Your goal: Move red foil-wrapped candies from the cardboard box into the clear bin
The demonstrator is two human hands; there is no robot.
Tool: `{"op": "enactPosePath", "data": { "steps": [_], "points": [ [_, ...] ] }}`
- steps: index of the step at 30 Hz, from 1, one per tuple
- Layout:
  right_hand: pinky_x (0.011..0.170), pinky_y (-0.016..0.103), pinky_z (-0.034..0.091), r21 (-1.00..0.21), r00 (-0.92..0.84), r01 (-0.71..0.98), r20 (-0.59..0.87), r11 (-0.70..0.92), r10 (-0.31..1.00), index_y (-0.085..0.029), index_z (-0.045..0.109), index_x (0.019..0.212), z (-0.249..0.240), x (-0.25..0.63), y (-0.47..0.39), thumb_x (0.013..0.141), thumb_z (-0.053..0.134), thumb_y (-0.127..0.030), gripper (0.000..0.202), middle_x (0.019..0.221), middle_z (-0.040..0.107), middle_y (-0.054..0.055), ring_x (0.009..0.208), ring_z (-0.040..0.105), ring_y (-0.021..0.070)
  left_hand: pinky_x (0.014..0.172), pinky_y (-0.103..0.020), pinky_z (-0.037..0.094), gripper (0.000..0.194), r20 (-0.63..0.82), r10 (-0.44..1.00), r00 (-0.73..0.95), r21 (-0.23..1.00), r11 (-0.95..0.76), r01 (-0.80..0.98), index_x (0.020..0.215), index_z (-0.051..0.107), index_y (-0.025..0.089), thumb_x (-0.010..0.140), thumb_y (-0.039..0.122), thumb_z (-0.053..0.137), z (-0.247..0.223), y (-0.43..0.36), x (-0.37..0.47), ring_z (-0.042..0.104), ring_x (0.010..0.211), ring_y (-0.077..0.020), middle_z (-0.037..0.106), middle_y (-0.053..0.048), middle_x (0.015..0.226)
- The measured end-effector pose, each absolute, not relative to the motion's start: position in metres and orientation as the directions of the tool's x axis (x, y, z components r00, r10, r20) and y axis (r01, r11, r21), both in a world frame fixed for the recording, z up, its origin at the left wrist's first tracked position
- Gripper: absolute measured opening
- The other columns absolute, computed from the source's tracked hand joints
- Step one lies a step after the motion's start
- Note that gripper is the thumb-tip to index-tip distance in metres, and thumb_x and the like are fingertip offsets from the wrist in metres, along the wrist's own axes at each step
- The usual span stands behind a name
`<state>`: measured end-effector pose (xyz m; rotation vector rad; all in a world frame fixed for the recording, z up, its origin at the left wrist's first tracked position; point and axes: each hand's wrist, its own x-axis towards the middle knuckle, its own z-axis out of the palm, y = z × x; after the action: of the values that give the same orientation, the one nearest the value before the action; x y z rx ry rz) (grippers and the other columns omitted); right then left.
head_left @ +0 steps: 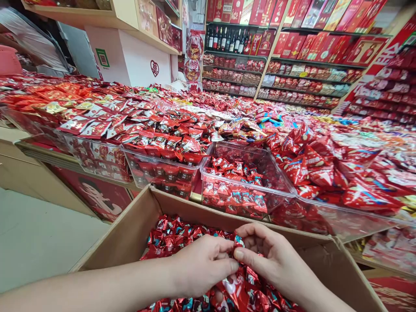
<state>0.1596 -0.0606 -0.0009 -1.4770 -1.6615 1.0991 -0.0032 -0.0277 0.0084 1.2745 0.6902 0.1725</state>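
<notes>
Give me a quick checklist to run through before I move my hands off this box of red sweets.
1. Both hands above the box: ok, left hand and right hand are over the cardboard box.
2. Right-hand grip: ok, fingertips pinch a wrapped sweet.
3. Left-hand grip: cannot tell, its fingers hide what they hold.
4. Box top open: ok, loose sweets show inside.
5. Clear bin just behind the box full: not ok, its contents sit below the rim.
</notes>
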Motion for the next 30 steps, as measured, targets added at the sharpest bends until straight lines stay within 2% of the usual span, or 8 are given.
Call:
{"op": "enactPosePath", "data": {
  "steps": [4, 8, 12, 14, 16, 18, 24, 30],
  "points": [
    [0.06, 0.024, 0.046, -0.865, -0.169, 0.486, 0.042, 0.12, 0.985, -0.016, 0.052, 0.082, 0.011, 0.157, -0.065, 0.074, 0.053, -0.028, 0.015, 0.081, 0.058, 0.006, 0.072, 0.054, 0.0162, 0.04, -0.016, 0.032, 0.015, -0.334, 0.489, 0.806, 0.938, 0.256, 0.233, 0.082, 0.047, 0.016, 0.074, 0.028, 0.042, 0.012, -0.03, -0.007, 0.039, 0.045, -0.0053, 0.039, 0.004, 0.058],
    [0.061, 0.023, 0.047, -0.771, -0.169, 0.566, 0.24, 0.293, 0.956, -0.018, 0.053, 0.078, 0.054, 0.166, -0.061, 0.075, 0.051, -0.028, 0.011, 0.094, 0.057, 0.006, 0.078, 0.056, 0.0162, 0.043, -0.019, 0.036, 0.028, -0.302, 0.517, 0.801, 0.95, 0.233, 0.208, 0.1, 0.047, 0.017, 0.074, 0.027, 0.041, 0.016, -0.026, -0.01, 0.042, 0.045, -0.0059, 0.047, 0.002, 0.062],
    [0.061, 0.024, 0.044, -0.444, -0.196, 0.795, 0.458, 0.414, 0.867, -0.018, 0.051, 0.074, 0.099, 0.18, -0.018, 0.07, 0.057, -0.036, 0.02, 0.085, 0.058, 0.005, 0.072, 0.055, 0.0155, 0.044, -0.02, 0.036, 0.037, -0.324, 0.542, 0.775, 0.945, 0.225, 0.238, 0.108, 0.045, 0.016, 0.074, 0.03, 0.043, 0.014, -0.023, -0.011, 0.042, 0.045, -0.0062, 0.051, 0.0, 0.066],
    [0.055, 0.023, 0.041, -0.213, -0.283, 0.901, 0.373, 0.378, 0.884, -0.018, 0.05, 0.07, 0.106, 0.183, 0.016, 0.069, 0.057, -0.036, 0.019, 0.073, 0.058, 0.003, 0.063, 0.053, 0.0142, 0.044, -0.02, 0.036, 0.036, -0.351, 0.539, 0.765, 0.936, 0.225, 0.271, 0.106, 0.046, 0.015, 0.073, 0.029, 0.042, 0.01, -0.024, -0.011, 0.042, 0.045, -0.0062, 0.051, 0.0, 0.066],
    [0.053, 0.022, 0.039, 0.003, -0.343, 0.938, 0.177, 0.348, 0.923, -0.017, 0.052, 0.067, 0.101, 0.184, 0.048, 0.069, 0.057, -0.032, 0.016, 0.07, 0.058, 0.002, 0.061, 0.053, 0.0138, 0.045, -0.02, 0.035, 0.035, -0.376, 0.536, 0.756, 0.927, 0.214, 0.309, 0.105, 0.047, 0.016, 0.073, 0.028, 0.041, 0.008, -0.025, -0.01, 0.041, 0.044, -0.0063, 0.051, 0.001, 0.066],
    [0.054, 0.021, 0.038, 0.139, -0.364, 0.923, 0.017, 0.358, 0.931, -0.016, 0.055, 0.065, 0.089, 0.183, 0.072, 0.066, 0.06, -0.027, 0.012, 0.071, 0.059, 0.004, 0.064, 0.054, 0.0152, 0.046, -0.02, 0.033, 0.032, -0.362, 0.547, 0.755, 0.93, 0.154, 0.334, 0.101, 0.05, 0.016, 0.073, 0.028, 0.04, 0.006, -0.026, -0.011, 0.04, 0.045, -0.0065, 0.05, 0.002, 0.062],
    [0.049, 0.023, 0.035, 0.249, -0.36, 0.888, -0.146, 0.386, 0.922, -0.013, 0.06, 0.059, 0.06, 0.181, 0.091, 0.06, 0.058, -0.014, 0.003, 0.062, 0.061, 0.008, 0.061, 0.056, 0.0192, 0.049, -0.019, 0.031, 0.029, -0.328, 0.551, 0.767, 0.936, 0.077, 0.345, 0.096, 0.055, 0.016, 0.072, 0.027, 0.042, 0.01, -0.026, -0.014, 0.039, 0.049, -0.0072, 0.05, 0.001, 0.059],
    [0.047, 0.023, 0.034, 0.264, -0.325, 0.899, -0.127, 0.348, 0.937, -0.014, 0.062, 0.061, 0.054, 0.189, 0.094, 0.064, 0.055, -0.021, 0.011, 0.064, 0.062, 0.009, 0.061, 0.057, 0.0203, 0.051, -0.021, 0.034, 0.023, -0.354, 0.547, 0.758, 0.931, 0.13, 0.341, 0.088, 0.055, 0.015, 0.071, 0.023, 0.042, 0.011, -0.025, -0.012, 0.041, 0.051, -0.0076, 0.049, 0.001, 0.06]
  ]
}}
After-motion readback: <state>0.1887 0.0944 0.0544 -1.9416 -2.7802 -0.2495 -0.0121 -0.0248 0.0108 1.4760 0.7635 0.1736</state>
